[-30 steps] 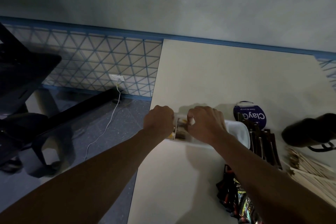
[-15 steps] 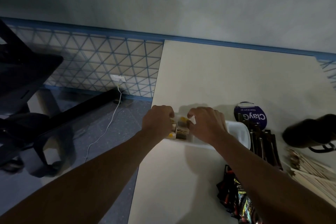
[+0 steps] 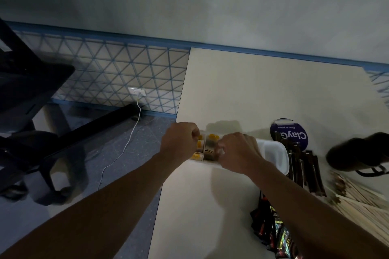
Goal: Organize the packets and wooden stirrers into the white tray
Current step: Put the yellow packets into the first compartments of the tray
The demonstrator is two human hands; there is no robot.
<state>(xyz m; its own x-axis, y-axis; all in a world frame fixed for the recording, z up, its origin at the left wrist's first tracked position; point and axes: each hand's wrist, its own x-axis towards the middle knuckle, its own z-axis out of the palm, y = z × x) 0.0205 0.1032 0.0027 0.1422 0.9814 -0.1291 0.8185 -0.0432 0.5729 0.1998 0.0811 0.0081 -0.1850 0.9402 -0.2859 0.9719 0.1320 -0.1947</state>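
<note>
The white tray [image 3: 273, 153] lies at the table's left edge, split into compartments. My left hand [image 3: 179, 141] is curled at its left end, fingertips on the yellow packets [image 3: 198, 144] there. My right hand [image 3: 237, 151] reaches into the neighbouring compartment and pinches the brown packets [image 3: 209, 150]; the tray's right compartment shows bare white. Dark stick packets [image 3: 305, 172] lie just right of the tray. Glossy dark sachets [image 3: 271, 229] sit near the front under my right forearm. Wooden stirrers [image 3: 362, 202] are heaped at the right edge.
A round purple lid [image 3: 294, 135] sits behind the stick packets, and a dark rounded object [image 3: 357, 151] stands at far right. The table drops off left of the tray; below are a black chair [image 3: 31, 94] and a white cable [image 3: 126, 145].
My hands have drawn slightly apart over the tray, uncovering more of the yellow and brown packets between them. The tray has stayed in place.
</note>
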